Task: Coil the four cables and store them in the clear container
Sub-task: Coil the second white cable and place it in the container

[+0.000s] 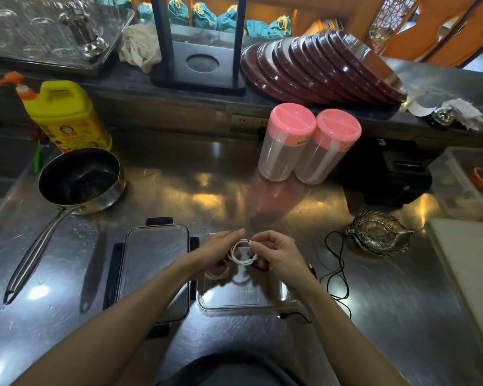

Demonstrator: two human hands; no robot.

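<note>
Holding a white cable (pixel 241 253) in loops between both hands, low centre of the frame, right above the clear container (pixel 283 298). My left hand (pixel 216 247) has its fingers nearly straight along the left side of the coil, steadying it; whether the thumb pinches underneath I cannot tell. My right hand (pixel 275 253) is curled, fingertips pinching the white plug end at the top of the loops. So the coil hangs directly over the far end of the container, and the drop is straight down, no sideways travel needed. Another white coil (pixel 215 274) already lies inside, just below my left wrist, and something dark sits under my right hand, too hidden to name. The container's long axis runs away from me, toward the top of the frame; its lid (pixel 154 271) lies alongside to the left, touching or nearly so. A black cable (pixel 336 270) snakes loose on the counter to the right of the container, its plug near the lower right corner, and my right hand is plainly the nearer one for it. Writing: the yellow bottle (pixel 67 115) at upper left carries a printed label, but it is too blurred to read, and nothing on the pink-lidded jars (pixel 308 146) is legible either.
</note>
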